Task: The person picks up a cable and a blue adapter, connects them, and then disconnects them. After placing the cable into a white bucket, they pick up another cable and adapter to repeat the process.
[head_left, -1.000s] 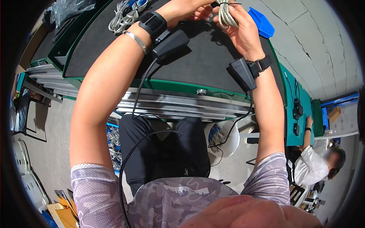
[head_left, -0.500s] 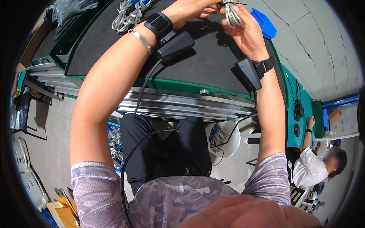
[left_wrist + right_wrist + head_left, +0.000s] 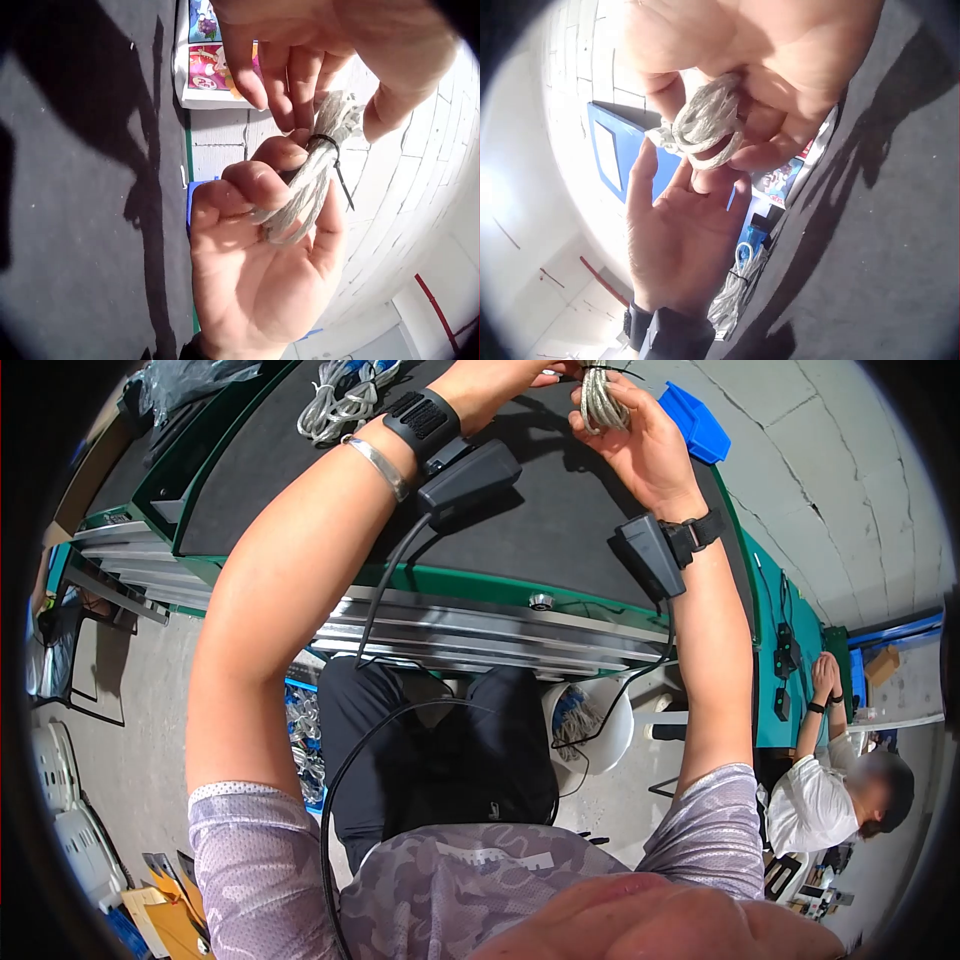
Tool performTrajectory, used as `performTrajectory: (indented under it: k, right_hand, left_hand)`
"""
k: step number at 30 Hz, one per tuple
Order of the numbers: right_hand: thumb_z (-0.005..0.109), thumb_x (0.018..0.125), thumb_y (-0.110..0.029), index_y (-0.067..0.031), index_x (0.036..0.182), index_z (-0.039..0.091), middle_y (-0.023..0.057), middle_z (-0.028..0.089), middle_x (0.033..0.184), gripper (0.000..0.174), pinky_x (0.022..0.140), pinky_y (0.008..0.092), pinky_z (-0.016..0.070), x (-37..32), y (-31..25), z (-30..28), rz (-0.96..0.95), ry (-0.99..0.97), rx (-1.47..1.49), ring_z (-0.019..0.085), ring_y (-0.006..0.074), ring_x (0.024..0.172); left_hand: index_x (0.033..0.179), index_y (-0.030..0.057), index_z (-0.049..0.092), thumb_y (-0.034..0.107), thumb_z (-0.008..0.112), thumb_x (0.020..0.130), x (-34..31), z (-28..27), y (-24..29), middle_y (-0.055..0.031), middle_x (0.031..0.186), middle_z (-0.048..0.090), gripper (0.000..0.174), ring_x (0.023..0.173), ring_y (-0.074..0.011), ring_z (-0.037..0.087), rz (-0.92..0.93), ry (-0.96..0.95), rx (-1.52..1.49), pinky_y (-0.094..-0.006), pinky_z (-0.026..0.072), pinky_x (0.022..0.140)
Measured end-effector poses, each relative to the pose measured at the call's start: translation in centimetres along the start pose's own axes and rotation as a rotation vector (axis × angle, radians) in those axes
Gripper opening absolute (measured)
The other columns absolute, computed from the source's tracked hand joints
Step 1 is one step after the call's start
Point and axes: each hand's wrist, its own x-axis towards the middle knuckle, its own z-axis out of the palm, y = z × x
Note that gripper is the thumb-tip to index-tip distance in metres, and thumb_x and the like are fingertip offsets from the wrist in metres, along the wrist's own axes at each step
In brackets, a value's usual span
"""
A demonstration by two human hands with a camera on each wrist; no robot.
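Observation:
A coiled bundle of grey-white cable is raised over the front part of the dark mat. My right hand grips it from below, fingers curled over its loops in the left wrist view. A thin black cable tie circles the bundle, its tail sticking out. My left hand pinches the bundle's far end between thumb and fingers; its other fingers extend past it. In the head view most of the left hand's fingers lie beyond the top edge.
A second cable coil with blue plugs lies on the mat at left. A blue bin stands at the right edge. Below are a white bucket and a blue crate of cables. Another person sits at right.
My left hand has shifted up and slightly right at the bundle, its fingers now less visible. The right hand still holds the bundle. The other person has brought both hands together.

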Motion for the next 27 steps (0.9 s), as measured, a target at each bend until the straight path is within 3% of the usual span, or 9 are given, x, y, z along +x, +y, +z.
performTrajectory:
  k: [2,5,12,15,18,20,21,23,27]
  right_hand:
    - [0.047,0.1,-0.03,-0.006,0.106,0.057,0.003,0.062,0.082,0.027,0.062,0.0265,0.0505,0.6,0.6,-0.5,-0.024,-0.035,0.156,0.06,0.0131,0.067]
    - [0.045,0.1,-0.037,-0.0063,0.101,0.058,0.0021,0.059,0.077,0.033,0.057,0.0265,0.0477,0.8,1.1,-0.6,-0.092,0.0,-0.085,0.055,0.0125,0.062]
    - [0.044,0.1,-0.039,-0.0064,0.095,0.057,0.0016,0.055,0.07,0.035,0.05,0.026,0.0414,0.8,0.7,-0.6,-0.029,0.096,0.049,0.049,0.012,0.054]
    - [0.042,0.101,-0.04,-0.0065,0.094,0.057,0.0015,0.052,0.063,0.038,0.047,0.0257,0.0385,1.0,0.7,-1.8,0.082,0.016,0.13,0.045,0.0132,0.049]
    - [0.038,0.101,-0.043,-0.0066,0.093,0.058,0.0022,0.05,0.059,0.042,0.046,0.0256,0.0368,1.0,0.5,-2.5,0.219,-0.227,0.318,0.043,0.0144,0.046]
    - [0.032,0.102,-0.027,-0.0057,0.099,0.05,-0.0022,0.048,0.069,0.028,0.057,0.0213,0.0383,1.2,0.5,-2.9,0.19,-0.557,0.355,0.045,0.005,0.053]
    - [0.032,0.102,-0.027,-0.0057,0.099,0.05,-0.0022,0.048,0.069,0.028,0.057,0.0213,0.0383,1.1,0.6,-2.9,0.191,-0.556,0.355,0.045,0.005,0.053]
    - [0.028,0.103,-0.027,-0.0088,0.091,0.043,-0.0052,0.032,0.062,0.026,0.051,0.02,0.0265,0.7,0.5,-2.3,0.22,-0.405,0.294,0.028,0.0025,0.044]
    - [0.033,0.104,-0.03,-0.0052,0.099,0.05,-0.0028,0.046,0.068,0.03,0.055,0.0204,0.0361,1.0,0.8,-2.4,0.204,-0.566,0.372,0.045,0.0048,0.054]
  left_hand:
    - [0.097,0.0069,0.064,0.025,0.061,0.093,-0.2,0.2,0.3,0.0024,0.087,0.061,0.019,0.077,-0.0051,0.054,0.01,0.029,0.008,-0.0195,0.043,0.067]
    - [0.099,0.0064,0.065,0.029,0.064,0.092,-0.4,0.2,0.5,0.0025,0.087,0.061,0.024,0.077,-0.0053,0.053,0.026,0.039,0.206,-0.0195,0.0413,0.069]
    - [0.103,0.0059,0.067,0.03,0.065,0.09,-0.8,0.6,1.1,0.0021,0.091,0.063,0.027,0.081,-0.0056,0.053,0.03,0.041,0.091,-0.0214,0.0415,0.074]
    - [0.101,0.0055,0.068,0.03,0.066,0.09,-0.8,0.5,1.1,0.0011,0.092,0.064,0.027,0.084,-0.0062,0.055,-0.017,0.033,0.145,-0.0218,0.0418,0.076]
    - [0.101,0.005,0.068,0.03,0.067,0.09,-1.0,0.9,1.2,0.0011,0.09,0.064,0.027,0.08,-0.0058,0.054,0.018,0.024,0.067,-0.0213,0.0416,0.073]
    - [0.099,0.005,0.067,0.03,0.068,0.089,-1.0,1.0,1.2,0.0019,0.087,0.063,0.027,0.077,-0.005,0.052,0.025,0.013,0.027,-0.0204,0.0408,0.07]
    - [0.099,0.005,0.067,0.03,0.068,0.089,-1.0,1.0,1.2,0.0019,0.087,0.063,0.027,0.077,-0.005,0.052,0.024,0.013,0.026,-0.0204,0.0408,0.07]
    - [0.099,0.0056,0.066,0.028,0.068,0.089,-1.0,0.9,1.2,0.0031,0.085,0.062,0.024,0.073,-0.0039,0.05,0.0,0.012,0.048,-0.0191,0.0393,0.065]
    - [0.097,0.0062,0.065,0.026,0.064,0.092,-0.6,0.3,0.6,0.0037,0.083,0.061,0.02,0.069,-0.0037,0.049,-0.023,-0.025,-0.029,-0.0181,0.0382,0.063]
